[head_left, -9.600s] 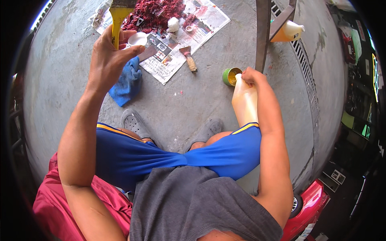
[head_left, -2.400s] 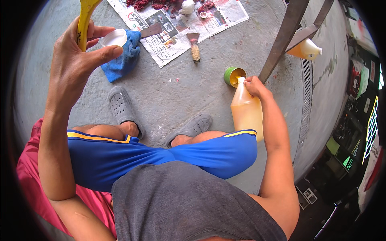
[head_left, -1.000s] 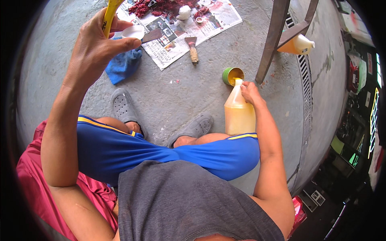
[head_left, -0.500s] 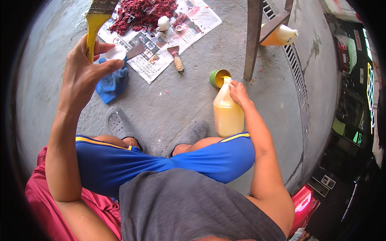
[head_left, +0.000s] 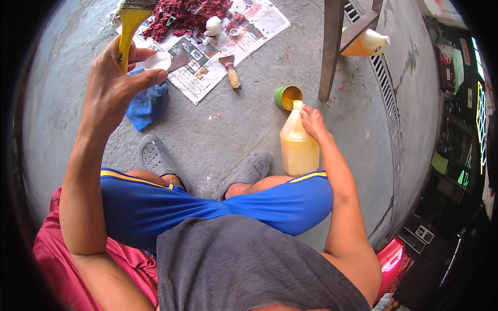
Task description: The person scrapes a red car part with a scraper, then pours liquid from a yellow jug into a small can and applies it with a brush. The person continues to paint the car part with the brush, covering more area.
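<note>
My left hand is raised and grips the yellow handle of a paintbrush, bristles up at the top edge. My right hand holds the neck of a translucent plastic jug of amber liquid that stands upright on the concrete by my right knee. Just beyond the jug sits a small green can with yellowish liquid in it.
A newspaper spread on the floor carries a heap of red flakes, a scraper and a small white cup. A blue rag lies beside it. A wooden leg, another jug and a drain grate are at the right.
The jug has come down from a tilted pour over the green can to standing upright on the floor. My left hand stays raised with the brush.
</note>
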Tool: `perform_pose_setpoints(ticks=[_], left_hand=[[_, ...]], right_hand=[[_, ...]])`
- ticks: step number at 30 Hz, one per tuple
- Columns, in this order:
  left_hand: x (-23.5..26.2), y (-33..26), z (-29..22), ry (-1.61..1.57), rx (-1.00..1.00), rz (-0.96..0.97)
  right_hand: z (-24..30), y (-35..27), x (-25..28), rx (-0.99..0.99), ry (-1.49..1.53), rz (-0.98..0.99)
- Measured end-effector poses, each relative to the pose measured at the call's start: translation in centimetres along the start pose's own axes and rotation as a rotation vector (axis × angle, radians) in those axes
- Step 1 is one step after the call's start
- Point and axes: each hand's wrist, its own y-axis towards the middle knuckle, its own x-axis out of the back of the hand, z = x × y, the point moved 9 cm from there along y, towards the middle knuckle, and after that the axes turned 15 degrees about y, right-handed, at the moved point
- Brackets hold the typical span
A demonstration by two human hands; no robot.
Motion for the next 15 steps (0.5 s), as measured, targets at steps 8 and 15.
perform_pose_setpoints(ticks=[8,15], left_hand=[[-1.9,1.2,-0.9,-0.036,-0.008,0.074],[-2.6,2.0,-1.3,-0.033,-0.018,0.085]], right_hand=[[0.8,-1.3,0.6,-0.040,0.037,-0.029],[0.0,-1.9,1.3,-0.126,0.001,-0.106]])
